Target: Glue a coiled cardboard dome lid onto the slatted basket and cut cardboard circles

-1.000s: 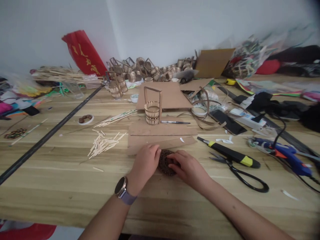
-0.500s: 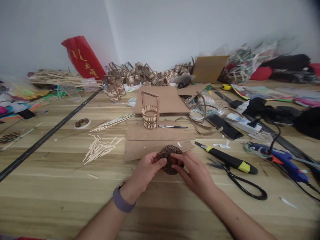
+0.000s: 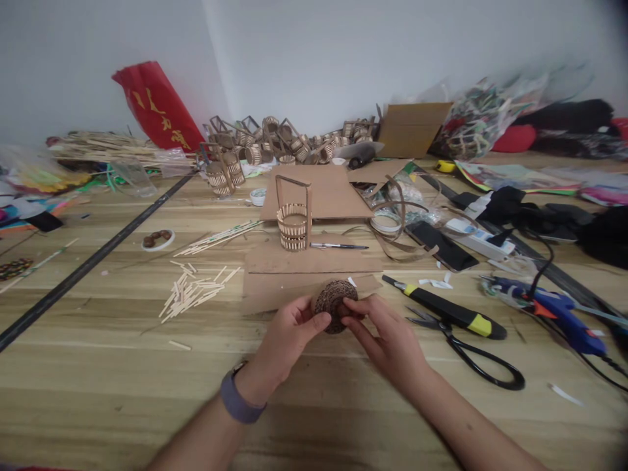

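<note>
The left hand [image 3: 284,337] and right hand [image 3: 387,335] both pinch the dark disc [image 3: 330,296]; it sits between them.

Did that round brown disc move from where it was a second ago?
Yes. Judged against the front basket, the disc has moved up the picture, closer to the basket, and a little to the right.

Brown disc [image 3: 334,294]: here it is, round, dark and coarsely ridged!
Disc's middle: partly covered, hard to read.
Disc's pose: gripped, face tilted nearward.
Disc's spot: near side, slightly right.
</note>
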The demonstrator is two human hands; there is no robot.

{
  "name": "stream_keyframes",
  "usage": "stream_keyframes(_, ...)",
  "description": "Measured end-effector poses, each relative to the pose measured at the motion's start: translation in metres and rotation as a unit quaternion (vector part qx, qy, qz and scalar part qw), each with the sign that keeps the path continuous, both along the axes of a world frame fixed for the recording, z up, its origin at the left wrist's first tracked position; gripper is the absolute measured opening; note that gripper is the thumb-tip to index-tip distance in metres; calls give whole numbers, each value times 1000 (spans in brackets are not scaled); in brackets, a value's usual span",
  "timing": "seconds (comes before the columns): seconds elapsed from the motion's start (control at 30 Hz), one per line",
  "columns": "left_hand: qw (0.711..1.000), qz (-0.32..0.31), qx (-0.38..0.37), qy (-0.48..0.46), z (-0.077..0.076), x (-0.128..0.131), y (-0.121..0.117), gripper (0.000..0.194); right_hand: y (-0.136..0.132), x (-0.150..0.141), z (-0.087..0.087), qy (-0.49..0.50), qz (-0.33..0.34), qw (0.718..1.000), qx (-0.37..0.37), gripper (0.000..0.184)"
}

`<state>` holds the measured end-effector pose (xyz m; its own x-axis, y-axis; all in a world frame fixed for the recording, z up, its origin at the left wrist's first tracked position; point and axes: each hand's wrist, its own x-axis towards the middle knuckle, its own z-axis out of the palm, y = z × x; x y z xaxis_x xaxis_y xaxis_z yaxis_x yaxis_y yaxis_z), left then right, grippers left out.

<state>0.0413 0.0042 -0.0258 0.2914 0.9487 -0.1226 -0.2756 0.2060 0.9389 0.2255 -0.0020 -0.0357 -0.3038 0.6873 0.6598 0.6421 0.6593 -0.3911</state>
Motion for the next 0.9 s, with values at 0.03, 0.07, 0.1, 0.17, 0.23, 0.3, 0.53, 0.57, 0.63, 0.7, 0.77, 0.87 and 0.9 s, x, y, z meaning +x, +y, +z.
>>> stream_keyframes(0.03,1000,-1,-1,-1,0,0,0,36,0,0,0,0,4,1000,4,14)
stream_keyframes(0.07,1000,-3,-1,-4,1,0,-1,35,0,0,0,1,7,1000,7,13)
stream_keyframes(0.1,1000,-4,-2,-7,1,0,-1,34,0,1,0,2,10,1000,9,12)
stream_keyframes(0.17,1000,-5,-1,-12,2,0,-2,34,-1,1,-1,7,17,1000,11,10)
stream_keyframes(0.23,1000,-11,1,-14,2,0,-2,34,-1,1,-2,15,26,1000,11,10)
stream_keyframes(0.3,1000,-18,1,-12,2,0,-3,34,-1,3,-2,15,26,1000,7,11)
stream_keyframes(0.53,999,-26,0,-20,1,1,-3,34,0,6,0,5,22,1000,10,13)
stream_keyframes(0.57,999,-26,-1,-21,1,0,-3,34,0,5,-1,8,24,1000,10,13)
stream_keyframes(0.63,999,-26,0,-20,2,0,-3,34,0,5,-1,13,29,999,10,15)
stream_keyframes(0.7,999,-24,1,-21,2,0,-4,33,-1,4,-1,17,33,999,13,17)
stream_keyframes(0.77,999,-24,0,-25,2,0,-4,33,-1,4,0,16,33,999,16,16)
stream_keyframes(0.87,999,-27,-2,-21,2,-1,-4,35,-2,5,1,13,32,999,14,16)
stream_keyframes(0.9,999,-28,-1,-20,1,-1,-4,36,-2,5,2,13,33,999,13,16)
